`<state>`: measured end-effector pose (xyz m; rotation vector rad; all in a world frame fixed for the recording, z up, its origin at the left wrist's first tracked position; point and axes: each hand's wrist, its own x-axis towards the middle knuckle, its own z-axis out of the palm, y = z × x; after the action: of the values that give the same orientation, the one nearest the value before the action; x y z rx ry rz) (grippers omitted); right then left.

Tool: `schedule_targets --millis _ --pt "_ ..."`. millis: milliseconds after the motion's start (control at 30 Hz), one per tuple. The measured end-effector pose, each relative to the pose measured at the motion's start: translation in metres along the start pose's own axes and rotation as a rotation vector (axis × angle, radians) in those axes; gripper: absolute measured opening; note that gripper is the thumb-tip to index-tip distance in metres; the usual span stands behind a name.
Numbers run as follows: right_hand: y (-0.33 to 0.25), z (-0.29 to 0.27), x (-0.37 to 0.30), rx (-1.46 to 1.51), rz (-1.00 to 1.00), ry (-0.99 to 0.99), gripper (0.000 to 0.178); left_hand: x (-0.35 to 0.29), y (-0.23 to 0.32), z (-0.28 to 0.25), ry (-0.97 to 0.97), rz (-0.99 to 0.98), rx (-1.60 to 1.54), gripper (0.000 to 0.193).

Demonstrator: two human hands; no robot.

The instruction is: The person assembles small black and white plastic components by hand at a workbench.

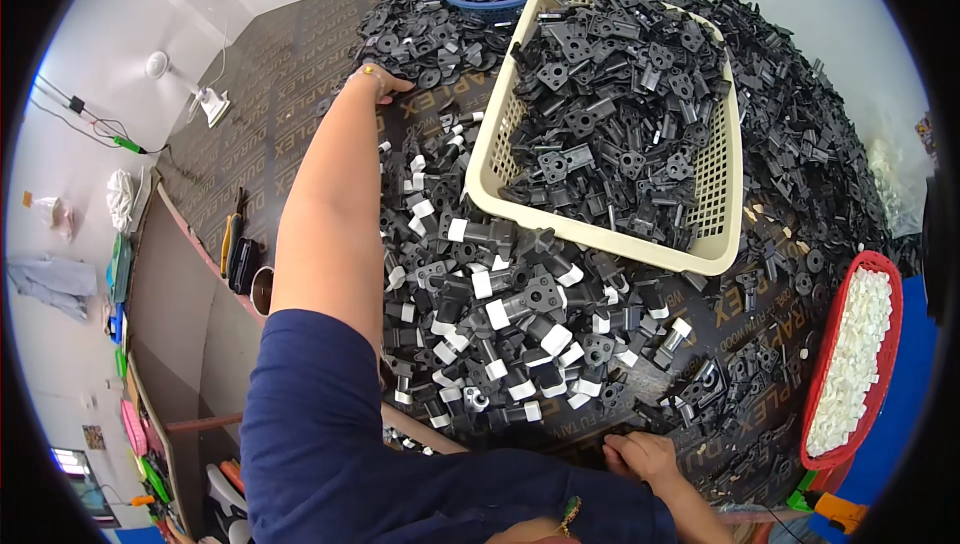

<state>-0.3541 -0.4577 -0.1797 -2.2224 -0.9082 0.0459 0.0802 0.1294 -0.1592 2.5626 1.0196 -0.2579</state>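
My left arm stretches far across the table. My left hand [382,84] is at the edge of a heap of flat black plastic parts [425,44], with the visible fingers extended and the rest hidden. Close to the table's front edge, my right hand [645,456] has its fingers curled in; whatever they may hold cannot be made out. Between my arms lies a spread of black plastic brackets with white end pieces [520,309]. Small loose black parts [720,389] lie just beyond my right hand.
A cream plastic basket [600,236] heaped with black brackets stands in the middle. Behind it is a blue basket [487,6] of black parts. More black parts [800,114] pile up at the right. A red basket [812,434] holds small white pieces [850,364]. Tools [240,249] sit at the left edge.
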Motion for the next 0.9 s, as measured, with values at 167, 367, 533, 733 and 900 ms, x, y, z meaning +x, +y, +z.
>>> schedule_targets --millis 167,367,533,733,900 --pt "0.001 0.003 0.002 0.072 0.011 -0.013 0.020 0.059 -0.005 0.002 0.201 0.024 -0.130 0.074" --pt "0.000 0.001 0.000 0.114 0.064 -0.012 0.020 0.016 0.012 -0.020 0.322 0.271 0.061 0.048" --pt "0.004 0.003 -0.002 0.098 0.052 0.016 0.020 -0.072 0.029 -0.031 -0.318 0.363 -0.068 0.061" --pt "0.003 0.002 0.001 0.025 -0.025 0.035 0.019 -0.091 0.037 0.029 0.018 0.696 0.045 0.083" --pt "0.002 0.002 -0.003 0.029 0.004 0.043 0.018 -0.071 0.067 0.045 0.057 0.580 -0.020 0.077"
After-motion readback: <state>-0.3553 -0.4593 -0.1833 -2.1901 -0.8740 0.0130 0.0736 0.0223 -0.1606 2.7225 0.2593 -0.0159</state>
